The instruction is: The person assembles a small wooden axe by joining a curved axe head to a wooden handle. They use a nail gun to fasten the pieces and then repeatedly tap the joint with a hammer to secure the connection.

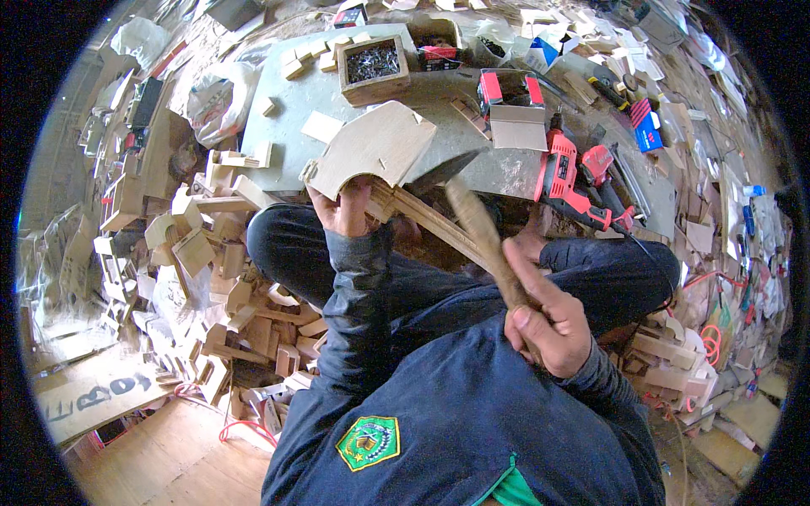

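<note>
In front of me, my left hand (346,207) grips a pale plywood piece (380,139) from below, its fingers partly hidden under the edge with the curved cutout. From the piece's underside a narrow grooved wooden strip (434,221) slants down to the right. My right hand (548,329) is closed around the wooden handle of a hammer (489,232), index finger stretched along it. The hammer's dark metal head (445,171) is at the panel's right edge; whether the two touch I cannot tell.
A grey board (291,80) bears a wooden box of nails (374,67), an opened red-and-black carton (515,110) and a red power drill (561,173). Piled wooden parts (228,270) lie at left. A blue carton (645,126) and more parts (671,354) are at right.
</note>
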`<control>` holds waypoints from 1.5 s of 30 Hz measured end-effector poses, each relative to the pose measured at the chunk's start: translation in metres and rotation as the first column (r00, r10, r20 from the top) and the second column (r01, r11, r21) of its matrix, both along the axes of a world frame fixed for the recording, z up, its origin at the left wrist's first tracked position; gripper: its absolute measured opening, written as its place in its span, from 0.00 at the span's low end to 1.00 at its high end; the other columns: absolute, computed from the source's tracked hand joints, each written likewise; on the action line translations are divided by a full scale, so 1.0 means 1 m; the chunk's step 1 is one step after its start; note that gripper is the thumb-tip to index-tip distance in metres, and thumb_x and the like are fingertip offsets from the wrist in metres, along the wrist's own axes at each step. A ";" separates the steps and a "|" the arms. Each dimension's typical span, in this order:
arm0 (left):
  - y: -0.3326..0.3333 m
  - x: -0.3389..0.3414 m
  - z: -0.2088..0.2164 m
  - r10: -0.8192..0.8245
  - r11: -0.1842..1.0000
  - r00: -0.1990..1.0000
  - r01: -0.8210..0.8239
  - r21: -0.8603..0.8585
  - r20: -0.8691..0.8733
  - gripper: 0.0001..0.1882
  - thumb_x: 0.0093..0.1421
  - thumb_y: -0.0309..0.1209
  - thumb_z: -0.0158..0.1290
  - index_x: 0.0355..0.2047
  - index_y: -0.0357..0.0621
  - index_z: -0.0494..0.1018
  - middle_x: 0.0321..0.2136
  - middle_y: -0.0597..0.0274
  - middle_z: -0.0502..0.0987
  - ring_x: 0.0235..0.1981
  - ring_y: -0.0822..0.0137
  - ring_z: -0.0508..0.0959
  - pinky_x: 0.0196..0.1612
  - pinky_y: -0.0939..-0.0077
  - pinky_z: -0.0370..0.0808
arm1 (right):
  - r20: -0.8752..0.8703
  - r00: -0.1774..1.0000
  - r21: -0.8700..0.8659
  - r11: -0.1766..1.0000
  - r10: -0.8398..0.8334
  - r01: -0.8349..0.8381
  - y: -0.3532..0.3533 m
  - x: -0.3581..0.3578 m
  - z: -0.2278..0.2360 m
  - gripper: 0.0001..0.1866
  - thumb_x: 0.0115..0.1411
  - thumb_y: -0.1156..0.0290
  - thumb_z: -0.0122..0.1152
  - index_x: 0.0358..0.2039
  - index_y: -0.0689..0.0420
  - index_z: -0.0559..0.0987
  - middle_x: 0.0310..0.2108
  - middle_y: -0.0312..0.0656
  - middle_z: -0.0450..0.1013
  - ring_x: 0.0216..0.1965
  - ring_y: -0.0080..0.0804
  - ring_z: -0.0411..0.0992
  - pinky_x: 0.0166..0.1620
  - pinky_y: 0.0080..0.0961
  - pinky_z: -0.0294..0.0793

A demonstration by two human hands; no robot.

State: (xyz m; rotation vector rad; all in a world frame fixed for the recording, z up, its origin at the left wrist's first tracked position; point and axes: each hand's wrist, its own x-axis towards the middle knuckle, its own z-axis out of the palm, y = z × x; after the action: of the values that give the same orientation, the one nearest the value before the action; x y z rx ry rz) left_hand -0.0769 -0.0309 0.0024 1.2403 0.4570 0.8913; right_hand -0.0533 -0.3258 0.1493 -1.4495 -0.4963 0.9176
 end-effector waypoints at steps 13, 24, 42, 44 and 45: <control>-0.037 0.018 0.055 0.047 0.999 0.998 -0.047 -0.020 0.036 0.25 0.49 0.23 0.57 0.47 0.42 0.62 0.40 0.62 0.72 0.40 0.69 0.72 0.47 0.72 0.70 | 0.052 0.999 -0.005 1.000 0.011 -0.011 0.000 0.004 -0.002 0.31 0.63 0.72 0.47 0.67 0.51 0.54 0.19 0.32 0.68 0.17 0.17 0.62 0.26 0.15 0.66; -0.032 0.030 0.063 0.044 0.999 0.999 -0.044 0.004 0.024 0.22 0.53 0.24 0.56 0.48 0.42 0.62 0.39 0.61 0.73 0.38 0.69 0.74 0.43 0.74 0.72 | 0.046 0.999 -0.057 0.998 0.020 -0.018 0.000 0.005 -0.006 0.32 0.61 0.76 0.47 0.66 0.52 0.56 0.24 0.34 0.71 0.18 0.16 0.62 0.24 0.15 0.65; -0.042 0.037 0.040 -0.018 0.999 1.000 0.017 -0.040 -0.023 0.23 0.53 0.23 0.58 0.46 0.40 0.62 0.38 0.62 0.73 0.38 0.72 0.73 0.42 0.76 0.72 | -0.098 0.954 -0.006 0.959 -0.283 0.283 0.000 0.014 -0.028 0.29 0.63 0.74 0.47 0.65 0.52 0.58 0.19 0.31 0.67 0.14 0.14 0.58 0.20 0.15 0.62; -0.044 0.038 0.039 0.018 1.000 0.996 -0.017 0.018 -0.084 0.22 0.53 0.23 0.58 0.46 0.40 0.62 0.38 0.62 0.73 0.38 0.73 0.73 0.42 0.76 0.72 | -0.119 0.956 0.003 0.963 -0.267 0.269 0.002 0.014 -0.031 0.29 0.63 0.73 0.48 0.65 0.52 0.58 0.20 0.32 0.68 0.14 0.14 0.58 0.19 0.15 0.62; -0.044 0.038 0.039 0.018 0.994 0.996 -0.009 0.111 -0.084 0.22 0.53 0.22 0.58 0.46 0.40 0.61 0.38 0.62 0.73 0.37 0.73 0.73 0.42 0.76 0.72 | -0.112 0.980 -0.003 0.986 -0.166 0.167 0.004 0.015 -0.033 0.29 0.63 0.73 0.47 0.65 0.52 0.58 0.19 0.33 0.68 0.14 0.14 0.58 0.19 0.14 0.62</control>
State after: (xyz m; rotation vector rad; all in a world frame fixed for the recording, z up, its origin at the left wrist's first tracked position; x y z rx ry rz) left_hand -0.0386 -0.0746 0.0416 1.3820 0.4893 0.8872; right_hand -0.0385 -0.3220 0.1167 -1.4025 -0.2893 0.8567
